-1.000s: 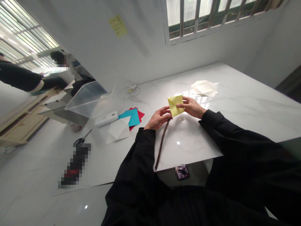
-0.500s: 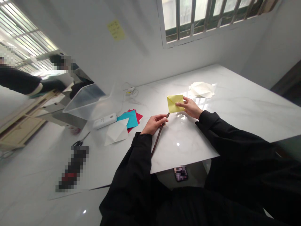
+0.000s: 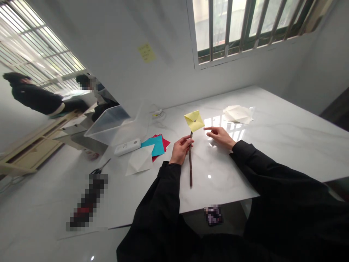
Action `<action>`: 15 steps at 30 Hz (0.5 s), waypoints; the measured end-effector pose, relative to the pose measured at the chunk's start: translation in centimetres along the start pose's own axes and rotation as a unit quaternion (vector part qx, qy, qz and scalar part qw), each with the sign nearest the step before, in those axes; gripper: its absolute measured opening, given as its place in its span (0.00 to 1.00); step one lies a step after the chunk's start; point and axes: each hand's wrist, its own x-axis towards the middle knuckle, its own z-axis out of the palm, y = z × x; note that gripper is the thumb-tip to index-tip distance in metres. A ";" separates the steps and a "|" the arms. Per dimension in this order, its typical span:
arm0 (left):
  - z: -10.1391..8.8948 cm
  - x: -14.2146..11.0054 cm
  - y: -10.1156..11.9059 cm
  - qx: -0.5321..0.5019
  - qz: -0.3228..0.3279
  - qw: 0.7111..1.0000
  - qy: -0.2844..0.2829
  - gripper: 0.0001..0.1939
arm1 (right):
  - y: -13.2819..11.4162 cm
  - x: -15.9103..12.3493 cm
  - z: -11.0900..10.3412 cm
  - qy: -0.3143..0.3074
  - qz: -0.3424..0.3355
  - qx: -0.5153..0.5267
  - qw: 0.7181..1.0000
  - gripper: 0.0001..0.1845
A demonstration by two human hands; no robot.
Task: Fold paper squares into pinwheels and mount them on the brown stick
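Note:
My left hand [image 3: 180,148] is closed round a thin brown stick [image 3: 190,165], held nearly upright over the white marble table [image 3: 272,142]. A folded yellow paper [image 3: 194,120] sits pinned on the stick's top end. My right hand [image 3: 219,135] hovers just right of the paper, index finger stretched toward it, holding nothing and not touching it.
Blue, red and white paper sheets [image 3: 152,147] lie left of my hands, beside a white box-shaped device [image 3: 127,146] and a clear plastic bin [image 3: 110,123]. Scissors [image 3: 99,169] lie further left. Cream paper sheets [image 3: 237,114] lie at the back right. Other people sit far left.
My right hand has let go of the yellow paper and drawn back. The left hand has raised the stick upright with the paper on its tip.

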 end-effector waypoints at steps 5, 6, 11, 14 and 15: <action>-0.1 -0.1 0.1 -0.007 0.006 1.000 -0.001 0.32 | -0.3 0.0 -0.2 0.054 0.010 -0.026 0.998 0.22; -0.1 -0.1 0.1 -0.004 0.005 1.000 -0.005 0.32 | -0.4 0.0 -0.2 0.067 0.008 -0.013 0.998 0.27; 0.0 -0.3 0.0 0.019 0.009 1.000 -0.018 0.32 | -0.5 0.0 -0.3 0.007 0.025 -0.063 0.998 0.22; 0.0 -0.3 0.0 0.021 0.012 1.000 -0.012 0.32 | -0.4 0.0 -0.1 0.004 0.037 -0.115 0.993 0.24; 0.0 -0.3 0.0 0.020 0.012 1.000 -0.012 0.32 | -0.4 0.0 0.0 0.012 0.033 -0.118 0.992 0.25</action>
